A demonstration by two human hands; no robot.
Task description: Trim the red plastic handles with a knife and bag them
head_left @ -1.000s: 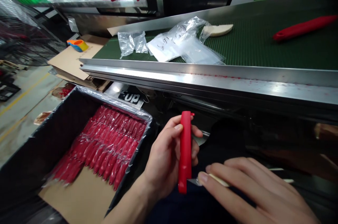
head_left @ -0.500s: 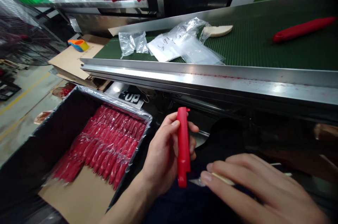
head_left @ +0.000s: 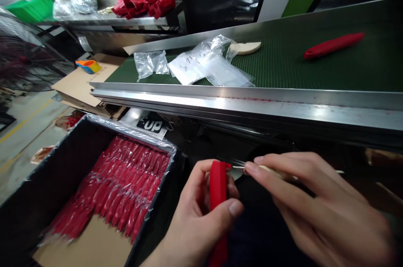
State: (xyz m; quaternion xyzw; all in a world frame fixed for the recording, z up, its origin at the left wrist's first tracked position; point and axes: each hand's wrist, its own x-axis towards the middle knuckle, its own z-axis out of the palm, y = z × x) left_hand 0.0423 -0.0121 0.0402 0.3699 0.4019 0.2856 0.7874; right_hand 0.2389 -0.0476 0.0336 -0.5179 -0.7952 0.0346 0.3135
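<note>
My left hand grips a long red plastic handle held upright in front of me, thumb across its front. My right hand pinches a thin blade tool with a pale handle; its metal tip touches the top end of the red handle. Another red handle lies on the green conveyor belt at the far right.
A plastic-lined carton at lower left holds several rows of bagged red handles. Clear plastic bags and a pale wooden piece lie on the belt. The belt's steel rail crosses in front. Red parts are piled on a back shelf.
My right hand has risen from the handle's lower end to its top end with the blade tool. My left hand turned the handle and lowered it. The view shifted slightly.
</note>
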